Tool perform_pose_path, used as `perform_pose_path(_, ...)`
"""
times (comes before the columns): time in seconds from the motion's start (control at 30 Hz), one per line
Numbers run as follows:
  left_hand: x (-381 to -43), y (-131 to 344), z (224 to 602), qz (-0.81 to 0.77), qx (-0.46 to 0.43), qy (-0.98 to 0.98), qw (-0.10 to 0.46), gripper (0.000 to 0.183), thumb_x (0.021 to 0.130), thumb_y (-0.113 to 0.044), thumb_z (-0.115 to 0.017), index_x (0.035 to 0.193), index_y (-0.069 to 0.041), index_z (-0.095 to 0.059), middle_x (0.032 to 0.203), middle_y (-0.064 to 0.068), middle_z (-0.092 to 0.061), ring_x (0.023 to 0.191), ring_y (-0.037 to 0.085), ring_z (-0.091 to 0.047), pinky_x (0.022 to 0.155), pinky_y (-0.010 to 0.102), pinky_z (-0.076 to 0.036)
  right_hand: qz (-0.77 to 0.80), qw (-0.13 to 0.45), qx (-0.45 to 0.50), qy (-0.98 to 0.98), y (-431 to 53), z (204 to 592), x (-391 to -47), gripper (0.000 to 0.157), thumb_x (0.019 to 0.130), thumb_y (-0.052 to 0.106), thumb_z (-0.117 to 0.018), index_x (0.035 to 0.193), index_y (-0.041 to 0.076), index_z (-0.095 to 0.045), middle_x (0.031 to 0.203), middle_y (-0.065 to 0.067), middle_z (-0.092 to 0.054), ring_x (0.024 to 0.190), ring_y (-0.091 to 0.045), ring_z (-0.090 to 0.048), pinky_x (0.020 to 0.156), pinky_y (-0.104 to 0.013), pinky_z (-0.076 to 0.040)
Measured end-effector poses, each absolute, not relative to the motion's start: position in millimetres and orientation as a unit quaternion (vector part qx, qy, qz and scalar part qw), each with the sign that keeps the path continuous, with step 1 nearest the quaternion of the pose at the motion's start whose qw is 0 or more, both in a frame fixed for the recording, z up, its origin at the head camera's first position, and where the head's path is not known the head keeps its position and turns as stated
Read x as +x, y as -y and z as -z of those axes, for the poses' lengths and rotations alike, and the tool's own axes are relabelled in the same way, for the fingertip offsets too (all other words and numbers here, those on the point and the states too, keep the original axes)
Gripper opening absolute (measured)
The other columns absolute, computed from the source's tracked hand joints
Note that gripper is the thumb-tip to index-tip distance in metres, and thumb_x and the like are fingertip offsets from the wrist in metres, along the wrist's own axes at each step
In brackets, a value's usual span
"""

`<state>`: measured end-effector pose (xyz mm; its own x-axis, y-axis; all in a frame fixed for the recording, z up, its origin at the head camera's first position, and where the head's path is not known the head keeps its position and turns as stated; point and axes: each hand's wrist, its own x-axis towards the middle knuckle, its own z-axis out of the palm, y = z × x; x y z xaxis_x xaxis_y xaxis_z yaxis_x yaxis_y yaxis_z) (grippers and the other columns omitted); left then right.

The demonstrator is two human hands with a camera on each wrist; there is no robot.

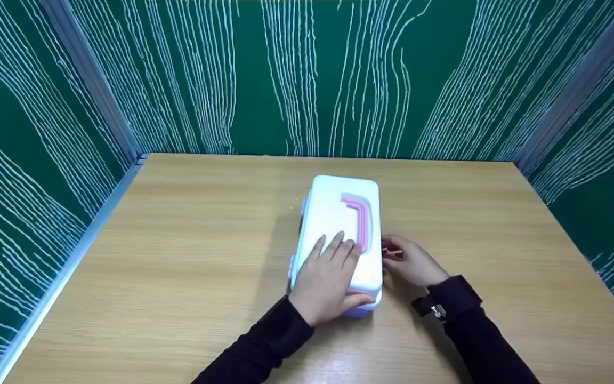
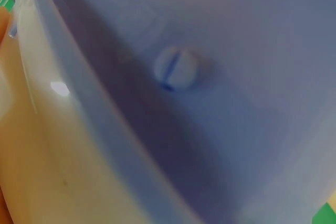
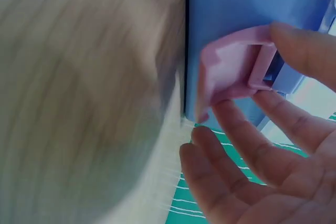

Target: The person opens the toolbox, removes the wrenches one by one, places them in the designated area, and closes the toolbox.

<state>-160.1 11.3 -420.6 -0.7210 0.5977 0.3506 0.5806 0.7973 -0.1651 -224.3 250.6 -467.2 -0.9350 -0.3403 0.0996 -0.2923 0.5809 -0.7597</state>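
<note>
A storage box [image 1: 336,213] with a white lid and a pale purple base stands lengthwise on the table. Its pink handle [image 1: 362,221] lies folded in a recess of the lid. My left hand [image 1: 328,280] rests spread on the near part of the lid, fingertips close to the handle. At the box's right side, my right hand [image 1: 413,262] pinches a pink latch [image 3: 233,66], thumb on one edge and fingertips on the other. The latch stands tilted out from the bluish wall [image 3: 247,3]. Close up in the left wrist view is bluish plastic [image 2: 252,129] with a round slotted knob [image 2: 177,68].
The box stands on a wood-grain table [image 1: 190,240]. Green panels with white wavy lines [image 1: 328,80] rise behind and at both sides, with metal posts [image 1: 94,80] at the corners. A few tiny pale specks lie left of the box.
</note>
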Motion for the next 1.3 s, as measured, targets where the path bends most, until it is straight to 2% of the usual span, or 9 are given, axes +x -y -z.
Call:
perform_pose_path(0.23, -161, -11, 421, -0.020, -0.319, 0.927, 0.195, 0.092, 0.082, -0.080, -0.044, 0.145, -0.013, -0.044, 0.143, 0.003, -0.054, 0.142, 0.024, -0.041, 0.119, 0.044, -0.028, 0.477, 0.069, -0.166, -0.861, -249, 470, -226, 0.046, 0.092, -0.001, -0.059, 0.135, -0.008, -0.046, 0.131, -0.030, -0.056, 0.116, -0.043, -0.059, 0.100, -0.049, -0.050)
perform_pose_path(0.43, -160, -11, 420, -0.018, -0.322, 0.927, 0.192, 0.092, 0.083, -0.080, -0.044, 0.145, -0.012, -0.044, 0.144, 0.004, -0.053, 0.142, 0.024, -0.040, 0.120, 0.043, -0.028, 0.551, 0.107, -0.142, -0.815, -249, 470, -225, 0.055, 0.092, 0.000, -0.058, 0.143, -0.009, -0.037, 0.136, -0.033, -0.049, 0.122, -0.044, -0.054, 0.095, -0.035, -0.054)
perform_pose_path(0.6, -159, -12, 418, -0.009, -0.325, 0.927, 0.188, 0.092, 0.083, -0.078, -0.048, 0.144, -0.010, -0.044, 0.144, 0.007, -0.053, 0.142, 0.026, -0.040, 0.119, 0.041, -0.029, 0.590, 0.126, -0.111, -0.790, -249, 468, -222, 0.056, 0.094, 0.004, -0.055, 0.146, -0.007, -0.035, 0.140, -0.032, -0.047, 0.125, -0.036, -0.055, 0.096, -0.029, -0.053)
perform_pose_path(0.83, -155, -18, 413, -0.014, -0.326, 0.927, 0.186, 0.091, 0.082, -0.074, -0.053, 0.145, -0.008, -0.043, 0.143, 0.012, -0.052, 0.141, 0.030, -0.041, 0.117, 0.042, -0.032, 0.644, 0.136, -0.038, -0.752, -241, 466, -219, 0.053, 0.098, 0.009, -0.043, 0.147, -0.009, -0.032, 0.142, -0.032, -0.046, 0.109, -0.018, -0.066, 0.095, -0.032, -0.054)
perform_pose_path(0.93, -153, -22, 411, -0.018, -0.333, 0.927, 0.170, 0.093, 0.083, -0.073, -0.053, 0.150, -0.012, -0.038, 0.148, 0.014, -0.046, 0.142, 0.032, -0.038, 0.118, 0.044, -0.030, 0.658, 0.130, -0.016, -0.742, -237, 464, -219, 0.052, 0.098, 0.009, -0.041, 0.147, -0.009, -0.033, 0.137, -0.029, -0.052, 0.104, -0.014, -0.067, 0.094, -0.030, -0.054)
perform_pose_path(1.1, -151, -29, 410, -0.026, -0.357, 0.923, 0.141, 0.095, 0.080, -0.073, -0.058, 0.155, -0.024, -0.028, 0.156, 0.015, -0.034, 0.145, 0.033, -0.034, 0.120, 0.048, -0.025, 0.667, 0.114, 0.008, -0.736, -232, 463, -217, 0.050, 0.100, 0.011, -0.041, 0.145, -0.009, -0.036, 0.130, -0.019, -0.058, 0.097, -0.005, -0.065, 0.088, -0.022, -0.054)
perform_pose_path(1.2, -150, -32, 410, -0.037, -0.362, 0.920, 0.145, 0.095, 0.076, -0.073, -0.063, 0.154, -0.029, -0.031, 0.157, 0.015, -0.033, 0.144, 0.033, -0.035, 0.119, 0.049, -0.026, 0.673, 0.106, 0.022, -0.732, -229, 463, -216, 0.049, 0.100, 0.012, -0.044, 0.144, -0.007, -0.040, 0.131, -0.016, -0.058, 0.096, -0.003, -0.063, 0.086, -0.019, -0.053)
perform_pose_path(1.3, -150, -33, 411, -0.040, -0.361, 0.918, 0.159, 0.093, 0.073, -0.072, -0.067, 0.150, -0.029, -0.037, 0.155, 0.015, -0.036, 0.143, 0.033, -0.037, 0.118, 0.049, -0.028, 0.669, 0.100, 0.028, -0.736, -227, 464, -216, 0.049, 0.099, 0.013, -0.045, 0.144, -0.006, -0.041, 0.134, -0.018, -0.056, 0.096, -0.004, -0.062, 0.084, -0.019, -0.053)
